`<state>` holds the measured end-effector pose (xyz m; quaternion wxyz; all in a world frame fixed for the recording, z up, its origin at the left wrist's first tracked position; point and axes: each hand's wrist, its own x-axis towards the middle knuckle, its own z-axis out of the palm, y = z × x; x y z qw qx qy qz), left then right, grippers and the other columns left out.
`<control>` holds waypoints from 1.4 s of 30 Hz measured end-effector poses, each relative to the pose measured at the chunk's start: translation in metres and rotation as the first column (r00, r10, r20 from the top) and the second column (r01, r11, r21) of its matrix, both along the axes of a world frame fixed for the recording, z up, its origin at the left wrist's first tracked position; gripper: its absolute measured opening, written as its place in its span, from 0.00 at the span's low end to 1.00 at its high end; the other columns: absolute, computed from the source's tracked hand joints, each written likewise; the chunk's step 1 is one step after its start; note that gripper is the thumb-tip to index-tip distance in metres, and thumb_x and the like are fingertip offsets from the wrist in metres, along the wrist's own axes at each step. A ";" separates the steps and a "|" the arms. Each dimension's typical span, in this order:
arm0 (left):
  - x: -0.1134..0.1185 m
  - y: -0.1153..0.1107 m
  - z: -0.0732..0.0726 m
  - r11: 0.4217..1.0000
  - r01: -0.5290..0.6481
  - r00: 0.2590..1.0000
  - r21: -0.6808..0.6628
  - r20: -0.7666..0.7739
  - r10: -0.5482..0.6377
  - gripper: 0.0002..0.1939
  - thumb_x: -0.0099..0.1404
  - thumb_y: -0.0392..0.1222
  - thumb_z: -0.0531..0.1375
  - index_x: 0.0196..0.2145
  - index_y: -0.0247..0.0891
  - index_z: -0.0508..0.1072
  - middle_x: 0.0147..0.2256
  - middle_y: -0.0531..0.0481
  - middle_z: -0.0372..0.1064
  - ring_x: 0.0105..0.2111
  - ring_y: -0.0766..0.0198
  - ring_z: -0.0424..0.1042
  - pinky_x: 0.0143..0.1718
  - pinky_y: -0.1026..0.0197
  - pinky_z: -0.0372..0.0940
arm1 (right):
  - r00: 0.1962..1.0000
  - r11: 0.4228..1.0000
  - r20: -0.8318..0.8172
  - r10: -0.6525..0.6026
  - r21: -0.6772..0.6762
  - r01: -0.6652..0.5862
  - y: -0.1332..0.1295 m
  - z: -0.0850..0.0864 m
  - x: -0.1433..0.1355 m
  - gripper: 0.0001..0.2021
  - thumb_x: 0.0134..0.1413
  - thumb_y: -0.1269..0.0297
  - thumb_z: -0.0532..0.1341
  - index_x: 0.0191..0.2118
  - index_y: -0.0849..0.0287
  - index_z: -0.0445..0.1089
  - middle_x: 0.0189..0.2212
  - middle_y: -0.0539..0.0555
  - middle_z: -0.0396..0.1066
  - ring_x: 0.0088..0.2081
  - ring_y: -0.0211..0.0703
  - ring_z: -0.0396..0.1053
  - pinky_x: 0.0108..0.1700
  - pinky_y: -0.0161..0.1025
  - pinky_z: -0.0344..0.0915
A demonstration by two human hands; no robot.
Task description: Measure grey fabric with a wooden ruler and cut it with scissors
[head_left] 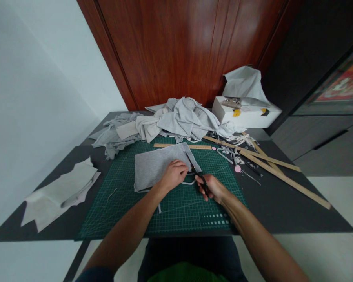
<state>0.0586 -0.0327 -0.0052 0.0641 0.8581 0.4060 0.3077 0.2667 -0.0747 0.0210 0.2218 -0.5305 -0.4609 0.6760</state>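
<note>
A piece of grey fabric (153, 166) lies on the green cutting mat (176, 219). My left hand (175, 173) rests on the fabric's right part, its fingers pinched together at the lower edge. Black scissors (204, 183) are in my right hand (209, 188), with fingers in the handles. Their blades point up and to the left over the right end of the fabric, close to my left fingertips. A thin grey strip (189, 183) curls on the mat between my hands.
Behind the mat are heaped grey and white cloths (185, 117) and a wooden ruler (200, 147). A white box (250, 113) stands at the back right. Long wooden sticks (285, 178) and scraps lie on the right, cut cream fabric (61, 192) on the left.
</note>
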 end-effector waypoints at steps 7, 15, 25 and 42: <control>-0.001 0.001 -0.002 1.000 0.012 1.000 0.004 0.005 -0.012 0.16 0.73 0.32 0.57 0.27 0.40 0.75 0.33 0.50 0.76 0.39 0.60 0.72 0.47 0.57 0.66 | 1.000 1.000 0.003 0.008 0.009 -0.008 0.000 -0.003 -0.001 0.19 0.59 0.47 0.58 0.27 0.57 0.62 0.15 0.46 0.64 0.11 0.33 0.61 0.14 0.32 0.39; -0.001 0.000 -0.002 0.999 0.031 1.000 0.013 0.004 -0.031 0.15 0.72 0.31 0.58 0.26 0.39 0.74 0.32 0.50 0.76 0.38 0.60 0.72 0.47 0.57 0.66 | 1.000 1.000 0.016 0.003 0.002 -0.003 0.009 -0.003 -0.004 0.18 0.61 0.50 0.58 0.26 0.58 0.63 0.15 0.46 0.64 0.11 0.33 0.61 0.14 0.32 0.41; 0.001 -0.003 0.001 0.998 0.059 0.998 -0.004 0.012 -0.059 0.14 0.71 0.31 0.59 0.27 0.40 0.75 0.33 0.51 0.77 0.39 0.60 0.74 0.48 0.55 0.67 | 1.000 1.000 0.030 -0.005 0.001 0.005 0.005 -0.002 -0.004 0.18 0.64 0.51 0.56 0.26 0.57 0.63 0.15 0.47 0.64 0.11 0.34 0.62 0.15 0.32 0.41; 0.001 -0.006 0.005 0.994 0.112 0.993 -0.005 0.033 -0.112 0.14 0.70 0.31 0.57 0.26 0.40 0.72 0.32 0.51 0.76 0.37 0.61 0.74 0.47 0.57 0.68 | 0.999 1.000 0.041 -0.010 0.023 0.010 0.007 -0.006 -0.006 0.19 0.65 0.52 0.57 0.25 0.57 0.62 0.15 0.47 0.64 0.12 0.33 0.62 0.15 0.32 0.42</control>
